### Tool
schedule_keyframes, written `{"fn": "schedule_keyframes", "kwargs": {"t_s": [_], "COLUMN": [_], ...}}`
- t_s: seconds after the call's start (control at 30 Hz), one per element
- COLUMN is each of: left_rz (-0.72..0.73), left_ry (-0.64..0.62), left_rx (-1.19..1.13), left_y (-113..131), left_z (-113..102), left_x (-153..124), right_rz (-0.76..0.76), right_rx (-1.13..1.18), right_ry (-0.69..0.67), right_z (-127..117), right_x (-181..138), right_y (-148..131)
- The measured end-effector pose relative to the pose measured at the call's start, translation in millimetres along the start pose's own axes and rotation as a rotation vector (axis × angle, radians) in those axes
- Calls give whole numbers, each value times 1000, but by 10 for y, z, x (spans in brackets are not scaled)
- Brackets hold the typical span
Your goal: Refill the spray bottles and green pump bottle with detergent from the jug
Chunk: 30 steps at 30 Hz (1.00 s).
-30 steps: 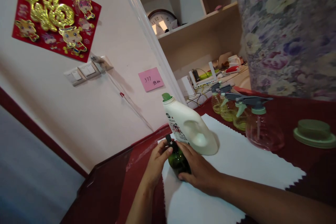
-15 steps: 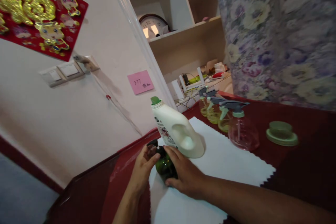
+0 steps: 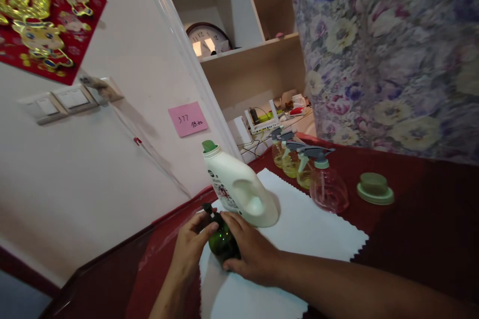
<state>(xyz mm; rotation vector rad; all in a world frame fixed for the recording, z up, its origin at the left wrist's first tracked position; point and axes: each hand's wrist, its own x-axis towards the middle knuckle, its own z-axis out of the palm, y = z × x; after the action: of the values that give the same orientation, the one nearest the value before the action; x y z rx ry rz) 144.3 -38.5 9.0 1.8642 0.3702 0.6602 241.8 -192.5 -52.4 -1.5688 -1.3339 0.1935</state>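
Observation:
A dark green pump bottle stands on the white sheet, between my two hands. My right hand is wrapped around its body from the right. The fingers and thumb of my left hand close around the collar below the black pump head; the far fingertips are hidden. Just behind them stands a large cream detergent jug, its handle to the right. The jug's mouth shows a green spout and no cap over it.
Several spray bottles stand in a row at the right, with the pink one nearest. Beyond it a green cap lies on the dark red table. The wall with a pink note borders the left, and a floral curtain hangs behind.
The view has shifted a little, so everything appears further left. My left hand's fingers have closed in around the pump collar, while my right hand keeps its hold on the bottle.

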Motion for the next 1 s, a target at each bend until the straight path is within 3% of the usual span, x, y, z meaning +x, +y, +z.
{"fn": "schedule_keyframes", "kwargs": {"t_s": [0.17, 0.47, 0.83, 1.0], "left_rz": [-20, 20, 11, 27], "left_ry": [-37, -23, -124, -71], "left_rx": [-100, 121, 72, 183], "left_y": [-47, 97, 28, 98], "left_z": [-58, 4, -101, -54], "left_x": [-2, -25, 32, 30], "right_rz": [5, 44, 72, 79], "right_rx": [21, -4, 12, 8], "right_ry": [0, 9, 42, 38], "right_z": [-5, -1, -4, -6], "right_x": [-17, -17, 10, 8], "right_y": [-4, 5, 53, 57]}}
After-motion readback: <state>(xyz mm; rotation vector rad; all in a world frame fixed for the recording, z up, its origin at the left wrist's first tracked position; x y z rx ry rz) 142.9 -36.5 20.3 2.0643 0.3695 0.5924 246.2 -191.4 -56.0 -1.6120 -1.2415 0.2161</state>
